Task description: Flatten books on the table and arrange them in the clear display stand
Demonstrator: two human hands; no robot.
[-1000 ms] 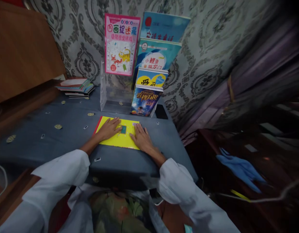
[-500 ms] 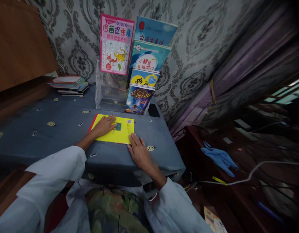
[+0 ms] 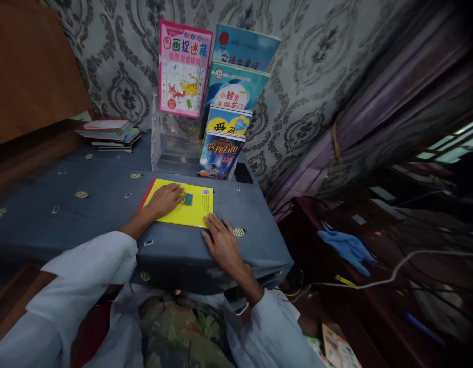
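A thin yellow book point(image 3: 200, 204) with a red spine edge lies flat on the cloth-covered table, a small green board picture and a QR code showing on its cover. My left hand point(image 3: 167, 199) rests palm down across the book's left and middle part, fingers stretched out. At the book's near right corner is my right hand point(image 3: 224, 243), its fingers extended and the fingertips touching the edge. The rest of that hand lies on the cloth. Neither hand grips anything.
Behind the book stands a clear plastic rack point(image 3: 155, 148) holding a pink book point(image 3: 184, 69) and several blue books point(image 3: 238, 87). A stack of books point(image 3: 109, 134) lies back left. A dark phone-like slab point(image 3: 243, 173) sits right of the rack. A blue glove point(image 3: 347, 248) hangs over dark furniture at right.
Both hands stay on the book in nearly the same place. My right sleeve has shifted slightly left, uncovering more of the papers low at the right.
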